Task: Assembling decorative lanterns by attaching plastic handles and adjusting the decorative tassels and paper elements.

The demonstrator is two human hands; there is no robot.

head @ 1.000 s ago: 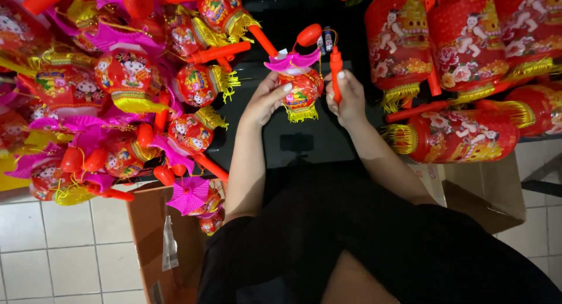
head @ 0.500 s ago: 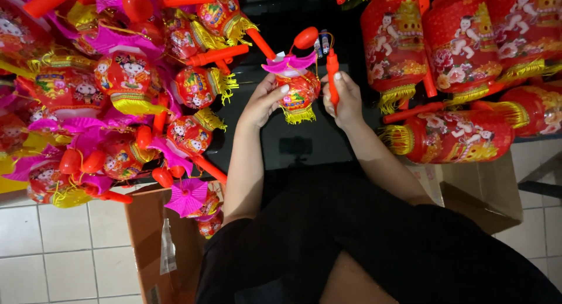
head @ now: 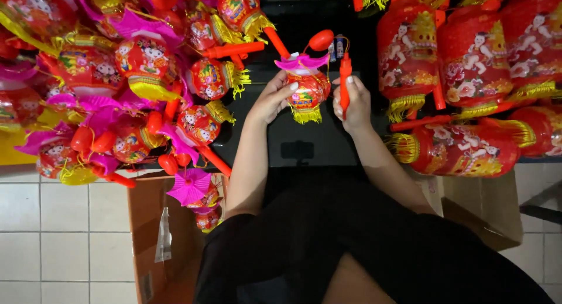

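My left hand (head: 272, 98) cups a small red toy lantern (head: 307, 88) with a pink scalloped top and a yellow fringe, held over a black surface (head: 304, 140). My right hand (head: 353, 105) grips the lantern's orange handle stick (head: 345, 81), upright just right of the lantern. A red bulb-shaped piece (head: 321, 39) sits above the pink top, joined by thin wires to the top of the stick, where a small battery part (head: 339, 46) shows.
A heap of similar small lanterns (head: 140, 76) with pink tops and orange sticks fills the left. Large red cylindrical lanterns (head: 474, 64) with yellow fringes lie right. An open cardboard box (head: 175, 239) with lanterns stands lower left on a white tiled floor; another box (head: 486, 216) lower right.
Hands and lantern stay almost in place; the lantern has turned slightly between my hands and the view has shifted a little.
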